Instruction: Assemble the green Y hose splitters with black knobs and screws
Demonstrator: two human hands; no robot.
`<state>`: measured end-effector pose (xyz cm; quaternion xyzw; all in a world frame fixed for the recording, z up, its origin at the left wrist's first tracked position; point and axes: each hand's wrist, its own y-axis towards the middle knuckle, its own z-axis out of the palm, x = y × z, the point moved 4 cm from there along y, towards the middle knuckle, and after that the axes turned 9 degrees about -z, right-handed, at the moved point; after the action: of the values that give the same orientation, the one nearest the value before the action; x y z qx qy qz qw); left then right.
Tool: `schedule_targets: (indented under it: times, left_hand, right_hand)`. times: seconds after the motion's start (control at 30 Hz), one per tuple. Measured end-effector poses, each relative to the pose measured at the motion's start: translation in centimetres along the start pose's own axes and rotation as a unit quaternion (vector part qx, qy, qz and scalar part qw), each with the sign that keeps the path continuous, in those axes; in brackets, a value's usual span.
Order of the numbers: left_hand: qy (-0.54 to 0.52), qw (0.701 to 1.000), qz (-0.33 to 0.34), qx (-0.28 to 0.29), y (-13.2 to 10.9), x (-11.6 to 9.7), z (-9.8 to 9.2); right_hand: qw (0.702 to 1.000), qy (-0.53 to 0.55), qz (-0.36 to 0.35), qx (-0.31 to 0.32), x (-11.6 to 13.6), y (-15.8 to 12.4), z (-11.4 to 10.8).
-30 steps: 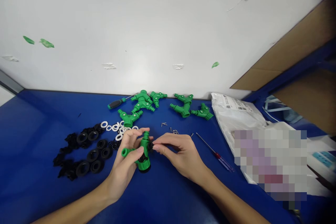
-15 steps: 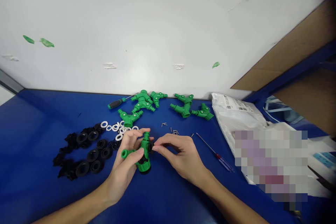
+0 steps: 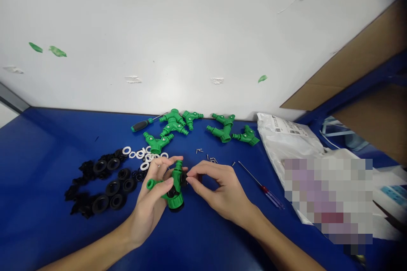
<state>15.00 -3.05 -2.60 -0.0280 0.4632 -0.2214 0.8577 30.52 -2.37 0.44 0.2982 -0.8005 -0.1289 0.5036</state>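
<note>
A green Y-shaped hose splitter (image 3: 176, 200) with a black ring at its wide end is gripped between the thumb and fingers of my left hand (image 3: 151, 197). My right hand (image 3: 221, 184) has thumb and forefinger pinched on a small black knob (image 3: 183, 178) on the splitter's right side. The fingertips cover part of this knob, and whether a smaller piece sits between them is hidden. Another black part shows beside my left thumb.
Several green splitters (image 3: 155, 143) lie along the wall, beside a dark-handled screwdriver (image 3: 141, 125). White washers (image 3: 144, 166) and black rings and knobs (image 3: 100, 204) are heaped left. Small screws (image 3: 212, 160), a clear-handled screwdriver (image 3: 271, 197) and a white plastic bag (image 3: 270, 135) are right.
Almost nothing differs. The right fingertips have shifted very slightly at the black knob, and the whole view has drifted a few pixels.
</note>
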Motion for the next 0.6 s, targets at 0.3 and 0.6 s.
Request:
schedule_targets:
  times: [0.3,0.6]
  left_hand:
    - [-0.033,0.999,-0.020,-0.001,-0.1,0.3,0.0]
    - [-0.055,0.997,-0.043,-0.027,-0.1,-0.3,0.1]
  right_hand:
    - [0.999,-0.046,-0.002,0.007,0.2,0.7,-1.1]
    - [0.877,-0.398,0.251,0.099,-2.6,-7.7,-12.5]
